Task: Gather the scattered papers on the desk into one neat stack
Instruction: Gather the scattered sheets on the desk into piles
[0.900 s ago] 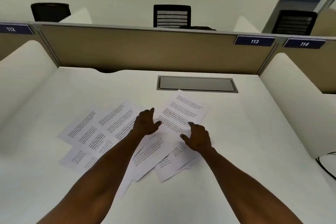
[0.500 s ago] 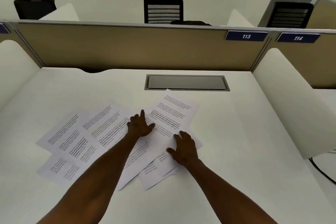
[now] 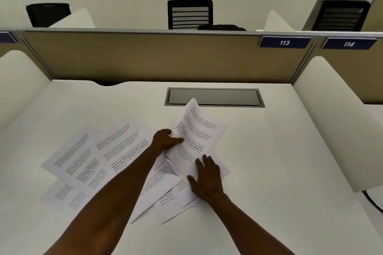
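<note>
Several printed white papers lie scattered and overlapping on the white desk (image 3: 269,182). The top right sheet (image 3: 199,130) is lifted along its left edge, where my left hand (image 3: 165,141) grips it, thumb on the printed face. My right hand (image 3: 205,180) lies flat with straight fingers on the lower end of that sheet and the papers beneath. More sheets (image 3: 99,157) spread out to the left, partly under my left forearm. Two lower sheets (image 3: 172,203) stick out toward the desk's front.
A grey cable hatch (image 3: 214,97) is set into the desk just behind the papers. White side dividers (image 3: 335,120) and a tan back partition (image 3: 145,58) enclose the desk. A black cable (image 3: 373,203) hangs at the far right.
My left hand went from pressing flat on the papers to gripping the top right sheet, whose left edge now lifts and curls. My right hand stayed pressing on the sheets below it.
</note>
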